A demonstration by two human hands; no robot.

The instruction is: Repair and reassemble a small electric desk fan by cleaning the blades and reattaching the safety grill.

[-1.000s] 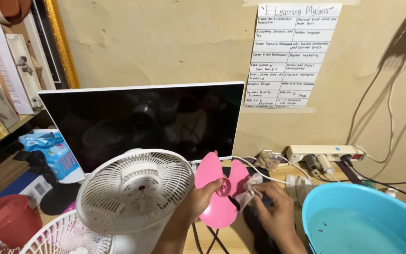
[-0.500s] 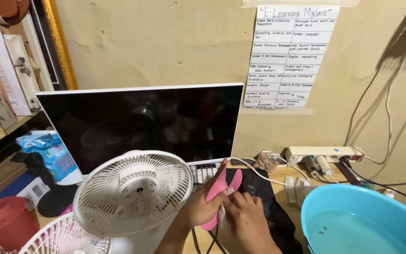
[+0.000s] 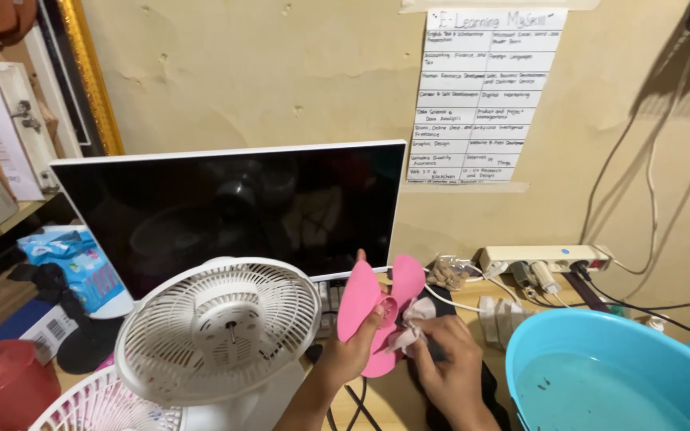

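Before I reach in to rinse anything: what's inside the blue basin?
The blue basin holds clear water with a few dark specks near the bottom. Nothing else shows in it, but its lower right part runs out of frame, so that part can't be checked.

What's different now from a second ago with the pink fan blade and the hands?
The pink fan blade, held throughout in the left hand, was turned edge-on half a second ago and is now angled back, two blades showing. The right hand moved up from the desk and now presses a small white cloth against the blade hub. The white fan, monitor and blue basin stayed put.
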